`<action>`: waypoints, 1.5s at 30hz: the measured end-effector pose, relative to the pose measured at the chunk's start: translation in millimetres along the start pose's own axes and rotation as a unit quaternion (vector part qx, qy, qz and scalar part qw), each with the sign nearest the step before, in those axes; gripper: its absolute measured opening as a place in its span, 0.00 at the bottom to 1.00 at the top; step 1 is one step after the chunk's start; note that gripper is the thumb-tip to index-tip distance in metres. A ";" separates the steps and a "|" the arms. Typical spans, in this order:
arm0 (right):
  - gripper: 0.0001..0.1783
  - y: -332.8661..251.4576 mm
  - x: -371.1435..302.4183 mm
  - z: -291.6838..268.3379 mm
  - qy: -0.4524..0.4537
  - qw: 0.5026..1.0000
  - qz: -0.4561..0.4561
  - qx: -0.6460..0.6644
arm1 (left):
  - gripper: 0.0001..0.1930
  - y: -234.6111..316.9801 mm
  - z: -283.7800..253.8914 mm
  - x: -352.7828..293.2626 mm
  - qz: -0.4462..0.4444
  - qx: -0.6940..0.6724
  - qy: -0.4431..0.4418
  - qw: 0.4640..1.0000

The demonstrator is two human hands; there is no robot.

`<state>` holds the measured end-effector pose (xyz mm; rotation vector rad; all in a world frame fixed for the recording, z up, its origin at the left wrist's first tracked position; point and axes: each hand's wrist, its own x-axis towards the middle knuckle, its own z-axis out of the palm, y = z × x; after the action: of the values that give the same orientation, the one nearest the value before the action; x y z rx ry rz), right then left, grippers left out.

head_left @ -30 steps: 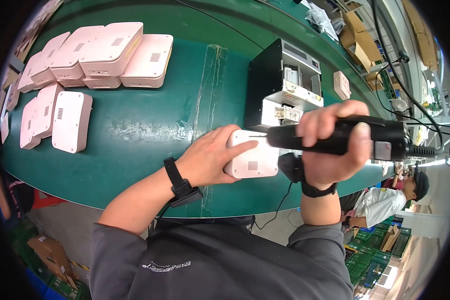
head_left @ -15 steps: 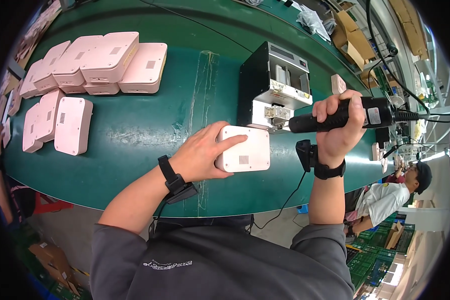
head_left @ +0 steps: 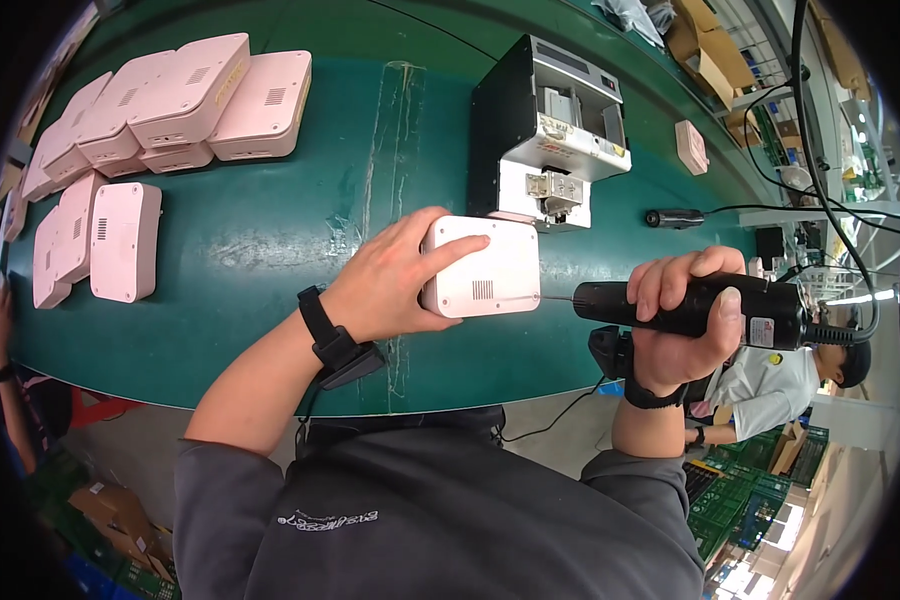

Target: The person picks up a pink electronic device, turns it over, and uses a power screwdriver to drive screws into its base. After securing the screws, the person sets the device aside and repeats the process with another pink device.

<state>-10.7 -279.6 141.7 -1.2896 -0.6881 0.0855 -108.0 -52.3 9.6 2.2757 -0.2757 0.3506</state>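
Note:
My left hand (head_left: pixel 395 270) grips a white plastic box (head_left: pixel 500 262) by its left side, the index finger lying across its top and the thumb at the near edge. The box has a small vent grille and holes near its corners. In my right hand (head_left: pixel 685 320) is a black corded electric screwdriver (head_left: pixel 660 306), held almost level. Its thin bit (head_left: pixel 555 297) reaches to the box's near right corner; whether it sits in the hole I cannot tell. Just beyond the box stands a black and silver screw feeder (head_left: pixel 555 140).
Several similar boxes (head_left: pixel 195 90) are stacked at the far left, with more (head_left: pixel 125 243) nearer. A second black tool (head_left: pixel 675 217) lies right of the feeder, a small pink box (head_left: pixel 691 148) behind it. Cables (head_left: pixel 820 190) hang at the right, where a person (head_left: pixel 770 395) is seen.
My right hand has brought the screwdriver from beside the feeder nearer to me, its bit now at the box's corner. My left hand keeps its hold. The whole view has shifted slightly.

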 end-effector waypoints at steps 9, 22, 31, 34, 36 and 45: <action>0.19 17.1 -11.8 -5.6 0.004 1.000 0.002 0.009 | 0.45 -1.2 3.3 2.2 0.004 0.012 0.006 1.000; 0.16 4.1 33.1 1.9 0.009 0.999 -0.035 0.011 | 0.45 0.7 -0.2 1.9 0.006 0.013 0.005 1.000; 0.16 19.8 68.3 4.3 0.031 0.999 -0.031 -0.003 | 0.44 -2.7 1.9 -0.4 0.020 0.003 0.011 1.000; 0.17 13.9 47.7 5.3 0.010 1.000 -0.011 0.025 | 0.44 -4.4 3.2 -0.8 0.021 0.009 0.014 1.000; 0.17 6.6 30.4 7.1 0.001 0.999 0.003 0.039 | 0.44 -4.3 5.0 -1.6 0.018 0.009 0.014 1.000; 0.24 -22.9 -13.1 38.8 -0.046 0.999 0.016 0.013 | 0.44 -3.7 3.4 -0.5 0.014 0.010 0.010 1.000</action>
<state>-48.2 -259.2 161.0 -1.2775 -0.7428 0.1797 -106.7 -52.4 4.7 2.2877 -0.2959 0.3920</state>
